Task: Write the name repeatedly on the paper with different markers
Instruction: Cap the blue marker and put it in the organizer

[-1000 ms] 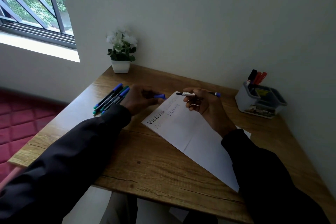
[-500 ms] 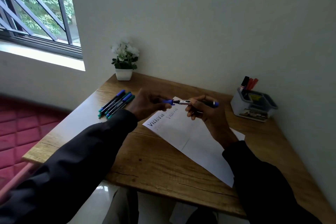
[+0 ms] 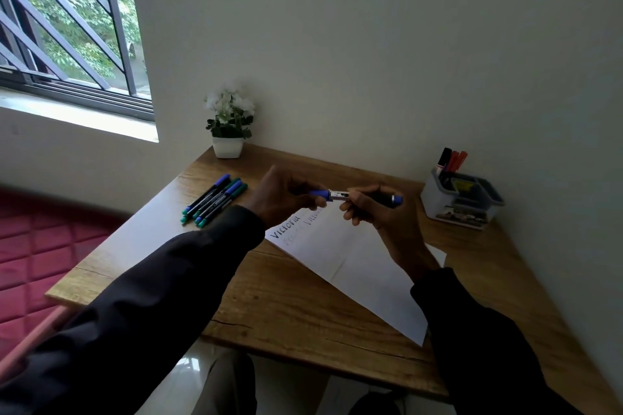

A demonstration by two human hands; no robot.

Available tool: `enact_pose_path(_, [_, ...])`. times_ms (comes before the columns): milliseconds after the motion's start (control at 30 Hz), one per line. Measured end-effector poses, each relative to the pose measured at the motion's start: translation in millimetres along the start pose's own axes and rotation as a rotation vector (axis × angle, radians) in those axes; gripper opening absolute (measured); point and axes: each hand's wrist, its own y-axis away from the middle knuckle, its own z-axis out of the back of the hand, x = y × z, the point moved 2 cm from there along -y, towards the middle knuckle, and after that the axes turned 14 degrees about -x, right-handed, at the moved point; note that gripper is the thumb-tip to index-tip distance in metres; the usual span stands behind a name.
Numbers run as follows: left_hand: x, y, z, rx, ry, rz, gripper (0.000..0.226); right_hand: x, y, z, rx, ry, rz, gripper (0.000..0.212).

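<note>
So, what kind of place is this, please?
Probably a small study corner in a home: a wooden desk against a plain wall, a desk organizer with markers, a potted plant, and a barred window.

My desk is a brown wooden tabletop [image 3: 286, 307] with visible grain, a few dark cracks and a dull sheen; on it lies a white sheet of matt paper [image 3: 354, 263], smooth but creased down its middle; the blue-capped plastic marker [image 3: 340, 195] in my fingers has a worn, scuffed white label; the four loose plastic pens [image 3: 215, 199] look slightly glossy; the grey plastic organiser [image 3: 462, 202] is smooth; my dark sleeves [image 3: 161, 307] are soft matt cloth; the white plant pot [image 3: 228, 147] looks smooth.
</note>
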Motion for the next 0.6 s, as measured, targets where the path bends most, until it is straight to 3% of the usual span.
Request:
enact_pose_path(433, [-4,-5,-28,-0.083,-0.023,-0.081,0.020,-13,6,6,-0.198,-0.180,-0.113,0.011])
enact_pose_path(600, [-4,-9,-28,0.007,-0.068,-0.112,0.017,-17,7,8,-0.178,-0.319,-0.320,0.017])
